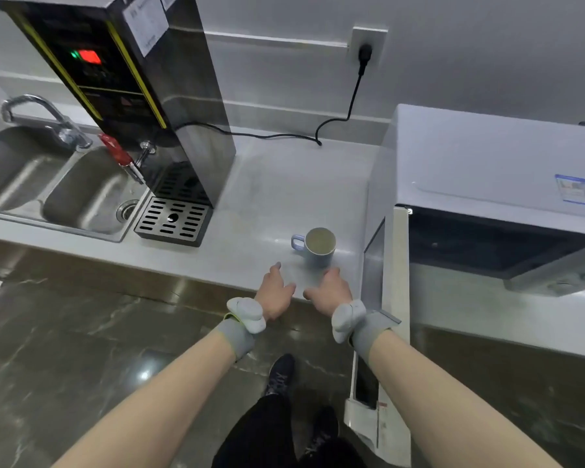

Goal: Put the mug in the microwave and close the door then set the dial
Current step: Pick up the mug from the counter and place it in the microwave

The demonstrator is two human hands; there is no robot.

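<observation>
**Counter, mug and open microwave: items in view**

- Mug (pixel 318 246): pale blue, upright on the grey counter (pixel 267 197) near its front edge, handle turned left, a pale liquid inside. It stands just left of the microwave, outside it.
- Microwave (pixel 493 184): white casing, on the counter at the right. Dark cavity exposed. A blue-edged label lies on its top.
- Microwave door (pixel 390 298): swung open toward the viewer, seen nearly edge-on, between the mug and the cavity.
- Left hand (pixel 275 295): empty, fingers loosely spread, at the counter's front edge, just short of the mug and below-left of it. Grey wrist strap with a white device.
- Right hand (pixel 330 292): empty, fingers loosely curled, fingertips right at the mug's base; actual contact cannot be told. Same strap and device at the wrist.
- Water boiler (pixel 122 89): tall steel unit, black front panel with red and green lights, red tap, slotted drip tray below.
- Double sink (pixel 58 187): steel, at the far left, with a curved faucet.
- Wall socket (pixel 367 45): black plug, with a cord trailing down to the counter.
</observation>
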